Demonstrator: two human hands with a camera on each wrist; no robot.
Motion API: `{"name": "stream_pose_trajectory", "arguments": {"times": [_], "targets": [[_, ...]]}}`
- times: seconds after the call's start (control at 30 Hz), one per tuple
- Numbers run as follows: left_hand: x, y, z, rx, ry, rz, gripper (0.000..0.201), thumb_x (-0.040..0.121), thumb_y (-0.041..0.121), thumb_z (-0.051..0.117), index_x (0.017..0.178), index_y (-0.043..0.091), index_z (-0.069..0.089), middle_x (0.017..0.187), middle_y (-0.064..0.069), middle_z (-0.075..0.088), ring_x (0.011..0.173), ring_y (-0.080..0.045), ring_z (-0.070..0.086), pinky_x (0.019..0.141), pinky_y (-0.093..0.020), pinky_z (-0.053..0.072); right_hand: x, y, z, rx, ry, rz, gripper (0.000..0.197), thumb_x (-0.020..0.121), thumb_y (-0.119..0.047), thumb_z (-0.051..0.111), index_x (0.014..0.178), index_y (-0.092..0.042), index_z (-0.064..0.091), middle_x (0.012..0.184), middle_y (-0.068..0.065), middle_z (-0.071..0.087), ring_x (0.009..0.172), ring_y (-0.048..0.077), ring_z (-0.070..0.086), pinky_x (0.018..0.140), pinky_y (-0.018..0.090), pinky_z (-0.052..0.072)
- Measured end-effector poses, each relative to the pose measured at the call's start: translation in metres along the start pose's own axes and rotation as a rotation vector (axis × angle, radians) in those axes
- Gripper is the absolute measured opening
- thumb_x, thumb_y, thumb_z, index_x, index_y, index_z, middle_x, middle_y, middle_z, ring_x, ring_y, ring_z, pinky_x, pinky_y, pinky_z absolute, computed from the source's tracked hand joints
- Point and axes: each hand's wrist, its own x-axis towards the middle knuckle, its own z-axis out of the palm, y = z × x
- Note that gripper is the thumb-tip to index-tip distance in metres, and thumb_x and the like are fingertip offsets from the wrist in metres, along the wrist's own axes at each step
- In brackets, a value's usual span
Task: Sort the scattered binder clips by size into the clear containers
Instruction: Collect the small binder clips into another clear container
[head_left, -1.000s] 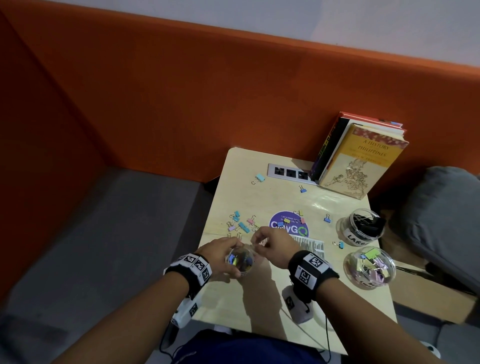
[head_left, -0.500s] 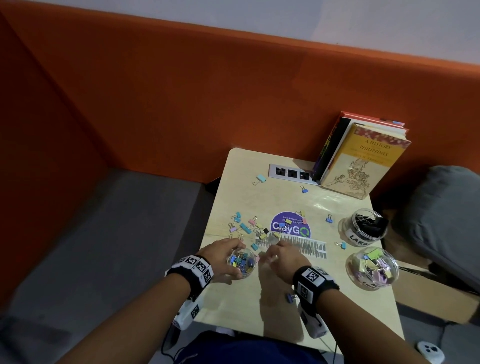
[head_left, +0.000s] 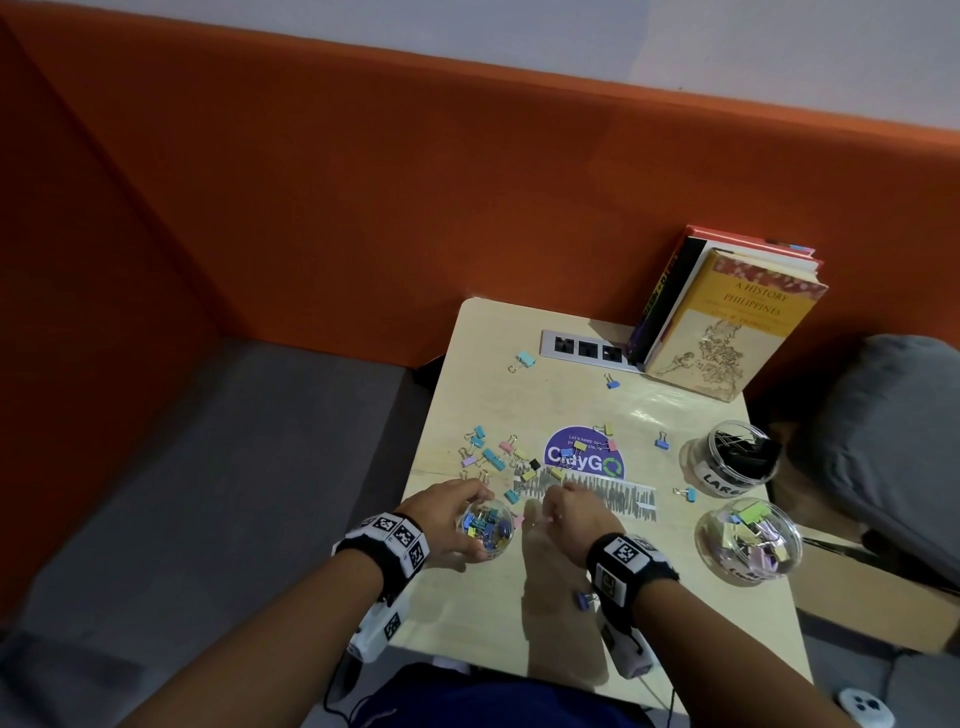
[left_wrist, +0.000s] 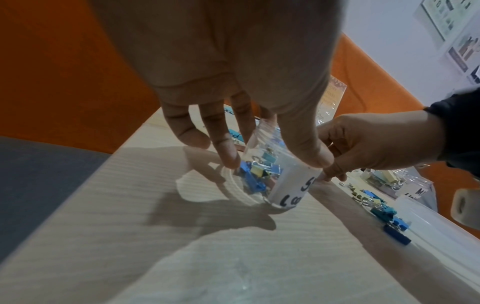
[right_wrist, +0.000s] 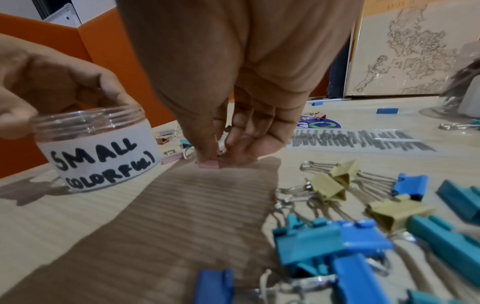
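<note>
My left hand (head_left: 452, 525) grips a small clear jar (head_left: 485, 530) by its rim, near the table's front left. Its label reads "SMALL (COLORFUL)" (right_wrist: 103, 156), and several coloured clips lie inside (left_wrist: 254, 176). Just right of the jar, my right hand (head_left: 563, 512) reaches down and its fingertips pinch a small pink binder clip (right_wrist: 209, 164) lying on the table. More coloured clips lie scattered behind the jar (head_left: 491, 457), on the purple sticker (head_left: 602, 441) and close under my right wrist (right_wrist: 335, 232).
Two more clear jars stand at the right edge: one labelled LARGE with black clips (head_left: 727, 457) and one with pastel clips (head_left: 748, 540). Books (head_left: 727, 322) lean at the back right beside a socket strip (head_left: 587, 348). An orange partition (head_left: 311, 208) stands behind the table.
My right hand has left the jar's mouth and dropped to the table just right of it, onto the pink clip. The left hand keeps hold of the jar.
</note>
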Motion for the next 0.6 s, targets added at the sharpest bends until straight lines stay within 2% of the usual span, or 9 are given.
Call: {"name": "stream_pose_trajectory", "arguments": {"times": [0.13, 0.23, 0.33, 0.43, 0.53, 0.6], "targets": [[0.0, 0.001, -0.001, -0.009, 0.002, -0.003, 0.071, 0.072, 0.039, 0.086, 0.133, 0.032, 0.05, 0.138, 0.013, 0.052, 0.121, -0.01, 0.051, 0.099, -0.028, 0.044, 0.0, 0.001, -0.004, -0.003, -0.014, 0.014, 0.008, 0.09, -0.015, 0.053, 0.085, -0.019, 0.057, 0.091, 0.001, 0.056, 0.08, 0.018, 0.052, 0.067, 0.025, 0.039], [0.0, 0.001, 0.0, -0.009, -0.002, -0.007, 0.072, 0.071, 0.04, 0.086, 0.133, 0.032, 0.05, 0.138, 0.014, 0.052, 0.122, -0.01, 0.051, 0.101, -0.03, 0.044, -0.002, 0.0, -0.013, 0.037, 0.01, 0.017, 0.009, 0.088, -0.017, 0.054, 0.085, -0.02, 0.062, 0.088, -0.002, 0.062, 0.078, 0.017, 0.057, 0.063, 0.026, 0.043], [-0.001, 0.002, -0.001, -0.004, -0.001, -0.01, 0.068, 0.071, 0.039, 0.086, 0.129, 0.032, 0.051, 0.133, 0.014, 0.054, 0.119, -0.011, 0.053, 0.1, -0.032, 0.046, -0.001, -0.01, -0.029, 0.189, 0.05, -0.034, 0.004, 0.088, -0.02, 0.063, 0.087, -0.022, 0.065, 0.087, -0.008, 0.065, 0.076, 0.008, 0.057, 0.062, 0.019, 0.044], [-0.001, 0.003, -0.002, -0.015, 0.0, 0.0, 0.061, 0.07, 0.036, 0.086, 0.122, 0.033, 0.055, 0.125, 0.014, 0.057, 0.113, -0.012, 0.055, 0.097, -0.034, 0.047, 0.003, -0.022, -0.048, 0.391, -0.007, -0.124, 0.008, 0.085, -0.021, 0.073, 0.085, -0.025, 0.067, 0.083, -0.011, 0.066, 0.07, -0.003, 0.057, 0.064, 0.014, 0.043], [-0.002, 0.004, -0.003, -0.035, -0.008, -0.006, 0.06, 0.068, 0.034, 0.087, 0.118, 0.033, 0.056, 0.121, 0.014, 0.058, 0.108, -0.011, 0.056, 0.094, -0.035, 0.049, 0.006, -0.03, -0.053, 0.418, -0.1, -0.172, 0.009, 0.086, -0.028, 0.073, 0.093, -0.028, 0.069, 0.09, -0.011, 0.068, 0.073, -0.005, 0.057, 0.065, 0.012, 0.042], [-0.003, 0.003, -0.003, -0.047, -0.006, -0.011, 0.061, 0.067, 0.035, 0.087, 0.119, 0.035, 0.055, 0.121, 0.015, 0.058, 0.107, -0.011, 0.057, 0.093, -0.034, 0.049, 0.007, -0.028, -0.047, 0.384, -0.103, -0.154, 0.011, 0.09, -0.027, 0.067, 0.101, -0.025, 0.068, 0.095, -0.009, 0.067, 0.076, -0.001, 0.057, 0.068, 0.016, 0.042]]}}
